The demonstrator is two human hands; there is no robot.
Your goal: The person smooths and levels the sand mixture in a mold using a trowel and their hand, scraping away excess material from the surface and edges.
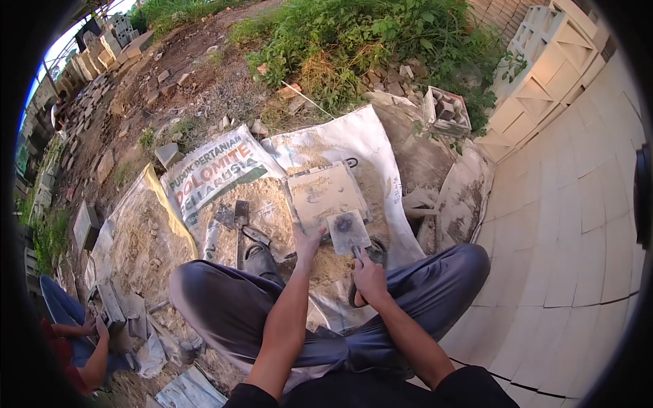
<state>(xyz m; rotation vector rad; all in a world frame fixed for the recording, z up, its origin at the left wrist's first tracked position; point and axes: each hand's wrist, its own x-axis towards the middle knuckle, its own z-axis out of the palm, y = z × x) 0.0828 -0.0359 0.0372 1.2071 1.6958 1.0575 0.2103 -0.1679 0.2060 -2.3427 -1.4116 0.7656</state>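
In front of me a square mould [326, 193] is filled level with pale sandy powder and lies on the sacks between my feet. My left hand [309, 246] is at its near left corner, thumb apart and fingers gripping the edge. My right hand [369, 279] is closed round the handle of a square flat trowel [349, 231]. The trowel's pale blade has a dark round smudge and overlaps the mould's near right edge. Left of the mould, a small metal scraper [241, 213] lies in loose sandy powder [269, 197].
A printed white sack [216, 170] and a plain one [381, 146] cover the ground. Stacked pale tiles [544, 251] rise close on my right. A box of rubble [445, 111] stands beyond. At lower left, another person's hands [101, 328] hold a block-like object.
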